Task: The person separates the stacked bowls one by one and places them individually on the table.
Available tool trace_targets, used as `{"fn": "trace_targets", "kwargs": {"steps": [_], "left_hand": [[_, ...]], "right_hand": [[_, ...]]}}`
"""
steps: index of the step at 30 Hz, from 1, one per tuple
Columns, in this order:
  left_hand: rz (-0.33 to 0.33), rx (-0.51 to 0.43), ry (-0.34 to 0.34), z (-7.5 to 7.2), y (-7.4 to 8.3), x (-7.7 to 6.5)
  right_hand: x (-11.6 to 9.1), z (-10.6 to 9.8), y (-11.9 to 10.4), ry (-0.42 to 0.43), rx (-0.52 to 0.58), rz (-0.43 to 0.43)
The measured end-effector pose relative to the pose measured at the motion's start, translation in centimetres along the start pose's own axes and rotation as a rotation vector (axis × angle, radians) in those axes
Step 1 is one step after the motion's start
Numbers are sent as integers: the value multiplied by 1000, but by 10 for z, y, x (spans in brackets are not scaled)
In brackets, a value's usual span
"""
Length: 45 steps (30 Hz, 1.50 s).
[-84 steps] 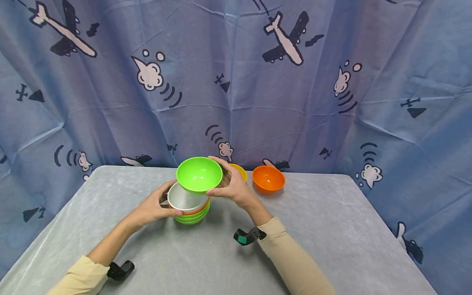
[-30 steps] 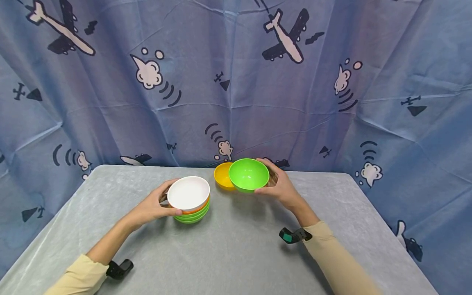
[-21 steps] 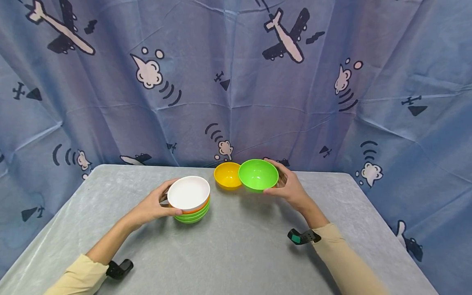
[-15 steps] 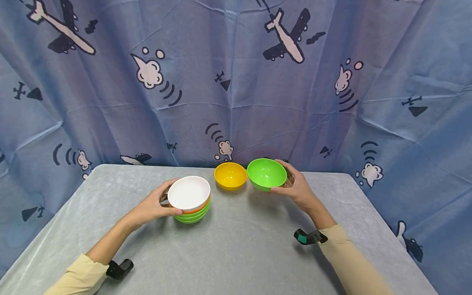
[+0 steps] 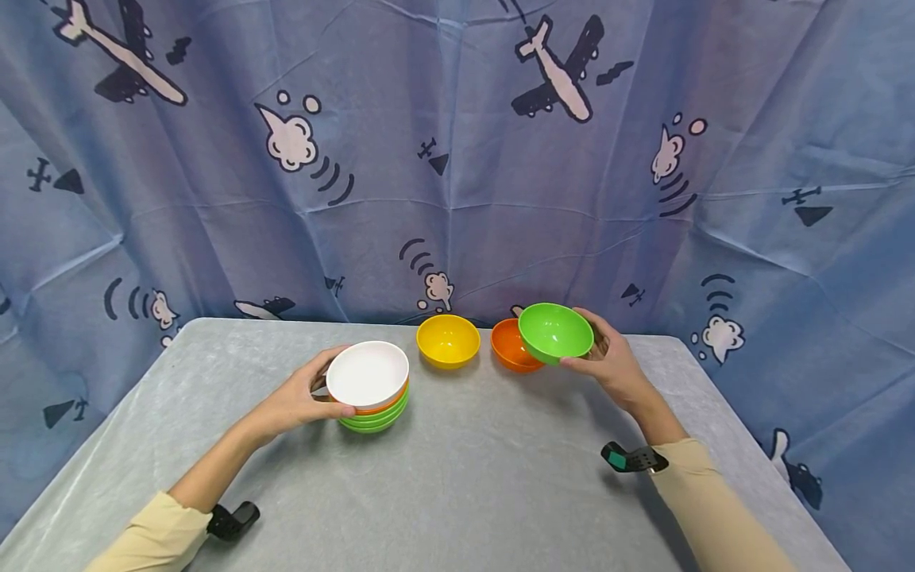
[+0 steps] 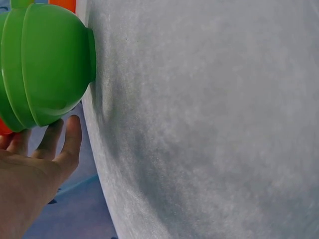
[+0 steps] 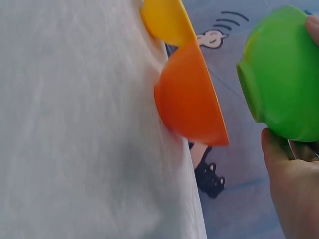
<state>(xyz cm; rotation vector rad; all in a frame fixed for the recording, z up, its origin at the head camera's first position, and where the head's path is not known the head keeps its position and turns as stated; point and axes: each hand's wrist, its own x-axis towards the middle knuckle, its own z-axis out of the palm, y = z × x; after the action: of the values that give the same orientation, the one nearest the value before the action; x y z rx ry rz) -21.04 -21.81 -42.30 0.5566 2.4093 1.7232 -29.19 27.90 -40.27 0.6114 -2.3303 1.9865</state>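
Note:
My right hand (image 5: 611, 361) grips a green bowl (image 5: 556, 332) by its right side, held in the air. Behind and left of that bowl, partly covered by it in the head view, an orange bowl (image 5: 509, 349) stands on the table. A yellow bowl (image 5: 448, 342) stands to its left. With thumb and fingers round the rim side, my left hand (image 5: 303, 389) holds a stack of nested bowls: a white bowl (image 5: 368, 375) on top, orange under it, green bowls (image 5: 372, 421) below. In the right wrist view the held green bowl (image 7: 284, 79) is clearly apart from the orange one.
The table (image 5: 457, 492) has a pale grey cloth. A blue curtain (image 5: 457, 159) printed with planes hangs right behind its far edge. Each wrist wears a dark band, one of them the left wristband (image 5: 233, 522).
My right hand has lifted the green bowl off the stack's top and carried it rightward, past the yellow bowl to the orange one. The left hand stays at the stack.

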Motion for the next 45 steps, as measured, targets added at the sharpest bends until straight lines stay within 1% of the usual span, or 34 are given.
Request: {"fn": "trace_targets", "kwargs": {"steps": [3, 6, 11, 14, 20, 23, 30, 34, 45], "left_hand": [[0, 0, 0, 0, 0, 0], [1, 3, 0, 0, 0, 0], [6, 2, 0, 0, 0, 0], [14, -2, -1, 0, 0, 0], [19, -9, -2, 0, 0, 0], [17, -10, -2, -1, 0, 0], [28, -45, -18, -1, -1, -1], [28, -46, -22, -1, -1, -1], [13, -20, -16, 0, 1, -1]], "right_hand": [[-3, -7, 1, 18, -20, 23], [-5, -15, 4, 39, -3, 35], [-7, -27, 12, 73, 30, 32], [-8, -33, 16, 84, 19, 27], [-9, -44, 22, 101, -39, 33], [-9, -49, 24, 113, -51, 55], [-9, -58, 29, 141, -116, 146], [-9, -62, 34, 151, -133, 185], [-8, -70, 48, 123, -168, 246]]}}
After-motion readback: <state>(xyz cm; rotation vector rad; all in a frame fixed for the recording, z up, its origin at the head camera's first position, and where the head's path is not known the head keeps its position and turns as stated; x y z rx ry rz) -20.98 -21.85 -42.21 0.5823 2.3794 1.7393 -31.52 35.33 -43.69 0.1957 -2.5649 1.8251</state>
